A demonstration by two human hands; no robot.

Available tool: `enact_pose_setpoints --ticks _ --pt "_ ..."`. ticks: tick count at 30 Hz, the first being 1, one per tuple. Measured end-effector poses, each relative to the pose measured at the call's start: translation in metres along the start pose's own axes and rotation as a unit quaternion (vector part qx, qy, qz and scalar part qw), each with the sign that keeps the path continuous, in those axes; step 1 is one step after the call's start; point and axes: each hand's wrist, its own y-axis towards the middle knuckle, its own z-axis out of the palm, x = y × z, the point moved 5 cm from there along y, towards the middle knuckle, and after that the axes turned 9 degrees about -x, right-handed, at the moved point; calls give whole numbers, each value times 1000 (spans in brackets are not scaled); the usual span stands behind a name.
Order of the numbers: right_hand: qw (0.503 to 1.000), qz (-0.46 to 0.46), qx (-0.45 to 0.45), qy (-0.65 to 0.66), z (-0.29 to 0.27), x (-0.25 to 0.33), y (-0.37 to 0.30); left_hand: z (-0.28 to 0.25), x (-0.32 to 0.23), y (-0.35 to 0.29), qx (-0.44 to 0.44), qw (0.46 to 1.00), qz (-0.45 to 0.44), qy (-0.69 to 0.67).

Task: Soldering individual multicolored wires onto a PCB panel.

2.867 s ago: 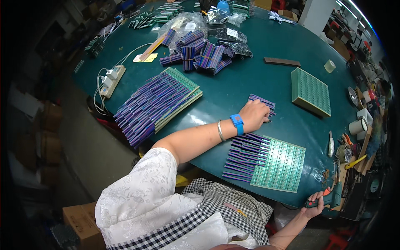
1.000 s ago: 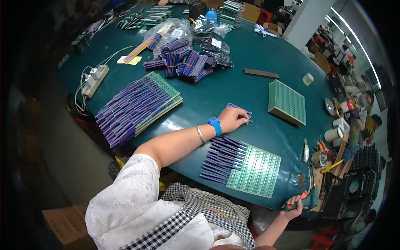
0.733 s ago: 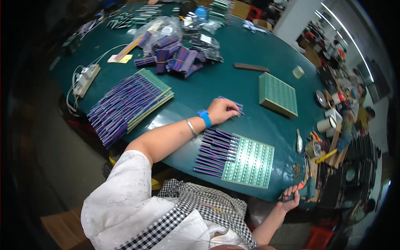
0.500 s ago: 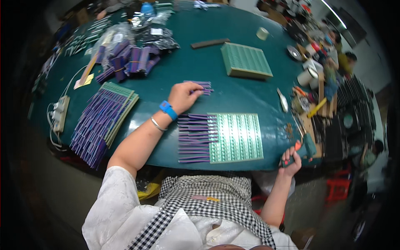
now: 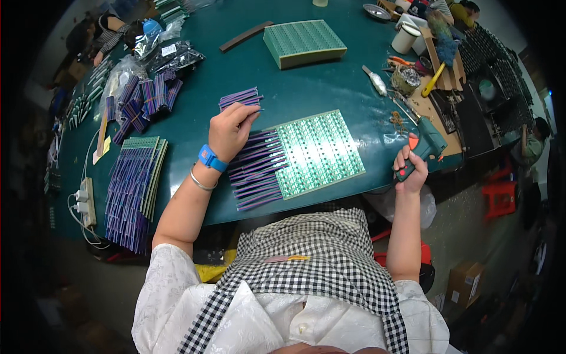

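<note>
My left hand (image 5: 232, 131) is closed in a pinch at the right end of a small bundle of purple wires (image 5: 239, 98); a thin wire end shows at the fingertips. Just below it lies a green circuit board panel (image 5: 321, 154), with a row of purple wires (image 5: 256, 168) spreading leftward from its left side. At the table's right edge my right hand (image 5: 411, 170) grips the handle of a green pistol-shaped soldering gun (image 5: 433, 137) with orange parts. Its thin tip points away, apart from the panel.
On the left stand stacked wired panels (image 5: 132, 189) beside a white power strip (image 5: 88, 200). Behind are bundled purple wires (image 5: 154, 94) and plastic bags (image 5: 171, 56). A stack of green panels (image 5: 306, 44) and a dark bar (image 5: 246, 36) lie at the back. Tools and a tin (image 5: 407, 79) crowd the right.
The whole view has shifted and turned, so the table's contents appear higher and tilted. My left hand stays at the small wire bundle, its fingers now at the near right end. The right hand keeps its grip.
</note>
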Motion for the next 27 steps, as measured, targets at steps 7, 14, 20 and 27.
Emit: enact_pose_setpoints --ticks 7,14,20,27 --pt "1000 -5 23 -16 1 1 -2 11 -27 -7 78 996 32 -24" --pt "999 21 40 -14 6 0 4 27 -64 -31 216 975 15 -53" --pt "996 25 88 -9 5 -3 4 32 -52 -44 347 936 -36 -42" --pt "987 88 123 53 1 -5 10 25 -49 -56 321 946 -40 -28"
